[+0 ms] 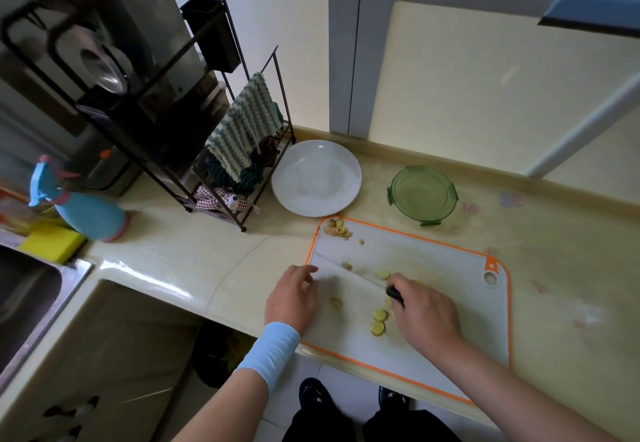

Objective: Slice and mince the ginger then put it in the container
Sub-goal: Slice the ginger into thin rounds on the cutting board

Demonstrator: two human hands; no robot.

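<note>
A white cutting board (433, 268) with an orange rim lies on the counter. Round yellow ginger slices (379, 320) lie scattered on it, near my hands. My right hand (426, 313) grips the black handle of a knife (346, 273) whose wide blade lies low across the board toward the left. My left hand (292, 299) rests at the board's left edge, its fingertips touching the blade's far end. Ginger peel and scraps (337, 230) sit in the board's far left corner. A green round container (422, 194) stands behind the board.
A white plate (317, 177) sits left of the green container. A black wire rack (242, 151) with cloths stands at the back left. A blue spray bottle (83, 209), a yellow sponge (52, 241) and the sink (31, 289) lie further left.
</note>
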